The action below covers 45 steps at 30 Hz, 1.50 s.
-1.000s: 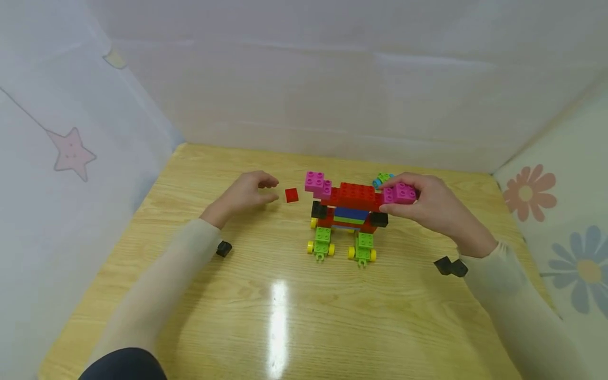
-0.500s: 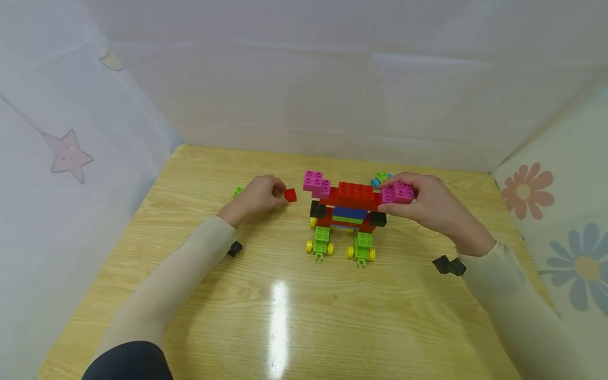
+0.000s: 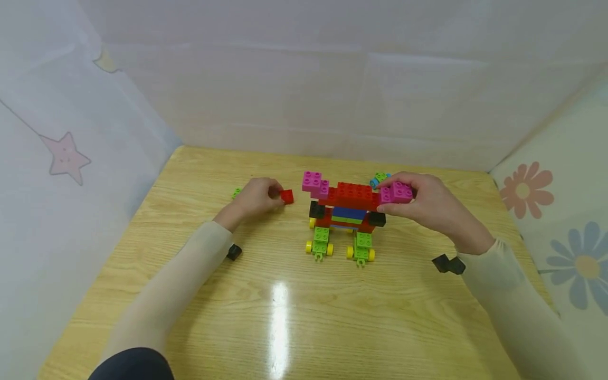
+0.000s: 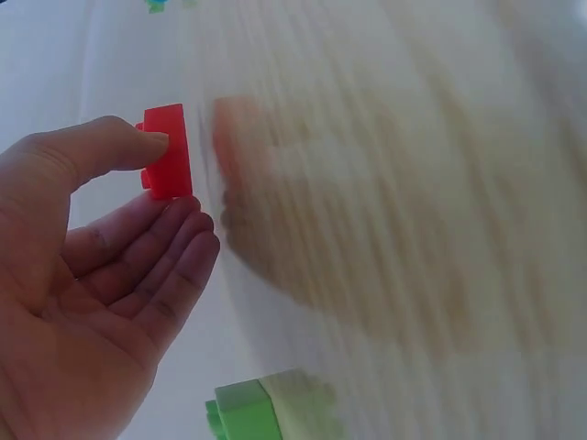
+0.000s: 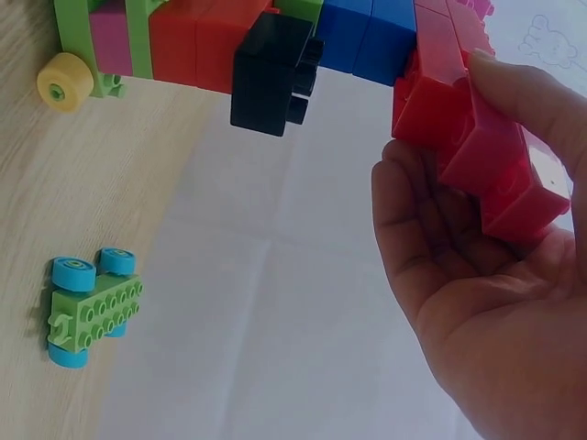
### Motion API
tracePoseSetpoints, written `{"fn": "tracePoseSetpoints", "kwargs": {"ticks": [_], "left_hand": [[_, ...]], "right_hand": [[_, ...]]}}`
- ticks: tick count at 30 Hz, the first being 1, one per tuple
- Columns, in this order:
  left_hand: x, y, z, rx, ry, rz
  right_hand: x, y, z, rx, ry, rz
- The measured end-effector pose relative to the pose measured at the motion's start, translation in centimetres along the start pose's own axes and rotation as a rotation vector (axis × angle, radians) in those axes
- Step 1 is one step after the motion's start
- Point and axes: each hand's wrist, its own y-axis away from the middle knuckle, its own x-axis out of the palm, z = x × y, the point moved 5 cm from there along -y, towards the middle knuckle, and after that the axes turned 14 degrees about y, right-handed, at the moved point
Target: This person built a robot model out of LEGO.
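A small red brick (image 3: 287,197) stands on the table, left of a larger brick build. My left hand (image 3: 256,196) pinches it; in the left wrist view the thumb lies on the face of the red brick (image 4: 172,151) and the fingers curl below. My right hand (image 3: 429,206) grips the pink bricks (image 3: 398,193) at the right end of the build (image 3: 355,196), thumb in front and fingers behind. Pink bricks also cap its left end, with red, blue and black bricks between. Below, green wheeled bases (image 3: 321,243) with yellow wheels carry it.
Behind the build sits a green car base (image 5: 96,307) with blue wheels. Black bricks lie near the left forearm (image 3: 234,252) and beside the right sleeve (image 3: 448,265). A green brick (image 3: 236,193) is left of my left hand. White cloth (image 3: 266,95) hangs behind the table.
My left hand has moved right to the red brick and closed its fingers on it. The green brick behind that hand has come into view. My right hand keeps its grip on the build.
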Motion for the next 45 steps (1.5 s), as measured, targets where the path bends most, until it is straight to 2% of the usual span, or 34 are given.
{"fn": "tracePoseSetpoints", "kwargs": {"ticks": [5,9,13,20,27,30,35,39,45], "left_hand": [[-0.9,0.7,-0.3,-0.012,0.056,-0.030],[-2.1,1.0,-1.5,0.002,0.100,-0.078],[-3.3,1.3,-3.4,0.044,0.134,-0.110],[-5.7,2.2,-7.2,0.103,0.202,-0.123],[-7.4,3.3,-10.7,0.155,0.223,-0.147],[-7.6,3.7,-12.5,0.184,0.213,-0.127],[-7.4,3.9,-15.3,0.219,0.206,-0.080],[-6.9,4.0,-16.9,0.252,0.196,-0.045],[-5.4,3.9,-18.7,0.308,0.175,0.021]], "right_hand": [[0.0,-0.3,0.1,-0.008,0.003,-0.005],[0.0,-0.6,0.4,-0.022,0.006,-0.010],[0.1,-0.9,0.6,-0.033,0.005,-0.017],[0.4,-1.6,1.5,-0.041,0.001,-0.015],[0.6,-1.8,2.1,-0.030,-0.048,0.009],[0.1,-1.5,2.5,-0.055,-0.043,-0.003],[-1.2,-1.5,3.9,-0.130,-0.039,-0.073],[-1.7,-1.8,5.0,-0.149,-0.028,-0.104],[-1.9,-2.4,6.4,-0.165,-0.013,-0.132]]}}
